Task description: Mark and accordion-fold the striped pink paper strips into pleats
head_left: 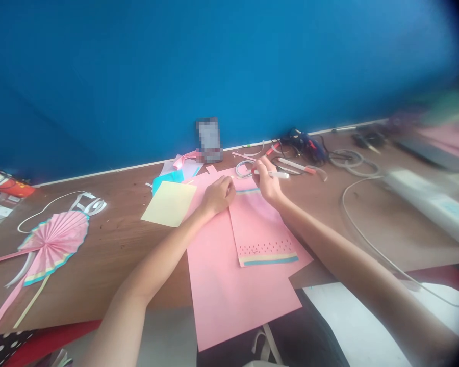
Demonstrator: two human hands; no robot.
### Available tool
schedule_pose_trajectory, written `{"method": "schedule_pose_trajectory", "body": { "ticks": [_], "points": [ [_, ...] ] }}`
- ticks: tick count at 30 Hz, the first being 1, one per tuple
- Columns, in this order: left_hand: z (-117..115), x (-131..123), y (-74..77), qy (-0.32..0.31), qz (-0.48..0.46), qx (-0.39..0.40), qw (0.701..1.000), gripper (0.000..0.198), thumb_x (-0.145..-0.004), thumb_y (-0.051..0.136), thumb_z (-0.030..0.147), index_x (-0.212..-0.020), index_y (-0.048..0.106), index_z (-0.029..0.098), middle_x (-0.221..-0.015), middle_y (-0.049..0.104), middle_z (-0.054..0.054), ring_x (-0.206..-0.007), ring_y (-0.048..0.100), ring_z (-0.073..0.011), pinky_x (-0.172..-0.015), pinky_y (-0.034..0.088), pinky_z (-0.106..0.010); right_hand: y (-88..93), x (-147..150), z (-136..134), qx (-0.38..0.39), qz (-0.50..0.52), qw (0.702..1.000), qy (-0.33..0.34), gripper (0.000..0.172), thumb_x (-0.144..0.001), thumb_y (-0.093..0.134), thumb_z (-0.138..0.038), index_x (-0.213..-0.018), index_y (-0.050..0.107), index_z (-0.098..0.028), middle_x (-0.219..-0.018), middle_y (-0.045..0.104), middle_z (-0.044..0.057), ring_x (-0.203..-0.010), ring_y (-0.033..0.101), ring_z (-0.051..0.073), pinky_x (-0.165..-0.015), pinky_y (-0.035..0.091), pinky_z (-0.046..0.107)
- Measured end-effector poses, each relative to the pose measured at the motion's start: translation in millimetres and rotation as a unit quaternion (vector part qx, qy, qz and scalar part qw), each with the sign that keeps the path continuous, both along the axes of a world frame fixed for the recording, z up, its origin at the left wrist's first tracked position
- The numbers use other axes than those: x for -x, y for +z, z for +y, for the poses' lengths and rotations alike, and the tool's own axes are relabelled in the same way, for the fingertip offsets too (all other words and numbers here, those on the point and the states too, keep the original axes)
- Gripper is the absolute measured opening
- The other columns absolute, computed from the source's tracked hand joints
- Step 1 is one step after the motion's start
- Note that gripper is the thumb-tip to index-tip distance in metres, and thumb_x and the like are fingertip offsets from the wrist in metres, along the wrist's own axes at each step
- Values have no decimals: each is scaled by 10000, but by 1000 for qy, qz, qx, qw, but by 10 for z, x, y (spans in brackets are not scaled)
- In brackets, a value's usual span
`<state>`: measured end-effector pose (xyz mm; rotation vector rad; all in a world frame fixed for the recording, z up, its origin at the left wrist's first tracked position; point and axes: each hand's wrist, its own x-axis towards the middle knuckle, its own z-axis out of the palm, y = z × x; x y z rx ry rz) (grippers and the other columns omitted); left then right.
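Note:
My right hand (266, 179) is closed around a white marker (278, 175), over the far end of a pink sheet (262, 219). That sheet has yellow and blue strips along its near edge, a blue strip at the far edge, and rows of small dark marks above the near strips. My left hand (219, 195) rests at the sheet's far left corner with its fingers curled in; what they hold, if anything, is hidden. Beneath the decorated sheet lies a larger pink paper (237, 300), which hangs over the table's front edge.
Left of the papers are a yellow sheet (170, 204), blue paper (169, 179) and a pleated pink fan (59, 242). A pixelated phone-like object (209, 140) leans on the blue wall. Scissors-like dark items, cables (354, 159) and a white power strip (436, 204) lie right.

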<state>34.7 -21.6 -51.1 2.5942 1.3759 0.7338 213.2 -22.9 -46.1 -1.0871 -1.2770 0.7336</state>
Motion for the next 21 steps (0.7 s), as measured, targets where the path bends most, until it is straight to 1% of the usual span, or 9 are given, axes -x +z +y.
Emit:
{"method": "schedule_pose_trajectory", "body": {
  "ticks": [2, 3, 6, 8, 11, 13, 16, 21],
  "points": [
    [-82, -49, 77, 8, 65, -67, 996, 174, -890, 414, 232, -867, 571, 161, -938, 616, -102, -900, 558, -218, -707, 402, -313, -11, 84, -9, 29, 68, 997, -22, 413, -916, 369, -530, -646, 407, -220, -648, 472, -4, -572, 432, 122, -498, 350, 249],
    [-146, -91, 113, -9, 94, -82, 992, 184, -895, 413, 232, -875, 579, 155, -940, 616, -112, -918, 558, -228, -725, 409, -323, -26, 101, -5, 42, 90, 994, -41, 431, -913, 366, -537, -623, 395, -220, -620, 450, -5, -558, 421, 122, -481, 337, 247],
    [-435, -278, 178, -130, 172, -93, 972, 164, -879, 431, 209, -855, 584, 155, -894, 614, -100, -886, 562, -231, -764, 419, -350, -102, 50, 40, 50, 103, 992, -59, 437, -900, 395, -553, -608, 394, -227, -529, 384, -18, -490, 379, 124, -436, 292, 253],
    [-656, -413, 171, -160, 185, -91, 965, 151, -868, 437, 185, -891, 583, 157, -928, 613, -102, -899, 561, -232, -790, 417, -363, -158, -22, 76, 51, 85, 994, -40, 448, -896, 388, -586, -619, 410, -234, -468, 343, -34, -428, 326, 120, -407, 252, 259],
    [-892, -551, 103, -172, 187, -81, 964, 181, -867, 430, 169, -967, 580, 151, -1018, 612, -116, -946, 560, -242, -811, 419, -380, -202, -90, 106, 42, 59, 997, 9, 480, -884, 372, -648, -638, 430, -239, -440, 358, -42, -395, 315, 115, -395, 240, 256],
    [-953, -590, 45, -174, 175, -72, 966, 190, -866, 441, 179, -990, 582, 145, -1093, 605, -128, -1019, 551, -254, -851, 419, -388, -199, -88, 113, 34, 52, 998, 31, 494, -874, 377, -667, -639, 438, -237, -445, 385, -41, -386, 319, 109, -393, 244, 251],
    [-954, -601, -20, -165, 150, -56, 973, 198, -884, 436, 206, -1001, 584, 147, -1131, 602, -128, -1055, 545, -253, -877, 418, -385, -176, -50, 125, 33, 37, 996, 69, 488, -870, 403, -656, -636, 458, -231, -449, 403, -40, -385, 328, 104, -395, 249, 247],
    [-920, -573, -41, -123, 149, -56, 979, 178, -903, 414, 224, -922, 576, 153, -1037, 618, -117, -991, 554, -258, -864, 415, -395, -175, -43, 171, 32, 11, 988, 148, 459, -878, 444, -602, -642, 497, -212, -476, 443, -30, -416, 378, 104, -416, 276, 244]
  ]
}}
